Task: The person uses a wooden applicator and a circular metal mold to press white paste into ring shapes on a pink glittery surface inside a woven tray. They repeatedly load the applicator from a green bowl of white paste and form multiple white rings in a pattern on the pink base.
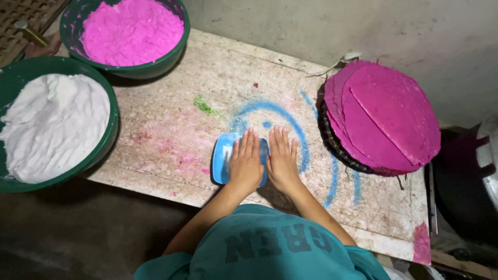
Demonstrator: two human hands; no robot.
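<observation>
A flat slab of blue dough point(224, 155) lies on the stained stone table point(171, 119), inside a smeared blue ring point(290, 122). My left hand point(245, 161) presses flat on the slab with fingers together and stretched out. My right hand point(281, 158) lies flat beside it, palm down, at the slab's right edge; whether it touches the dough I cannot tell. Neither hand grips anything.
A green bowl of white dough point(52, 124) stands at the left edge. A green bowl of pink dough point(129, 31) stands at the back left. A stack of flat pink discs point(386, 116) rests on a dark round tray at the right. A wall runs behind.
</observation>
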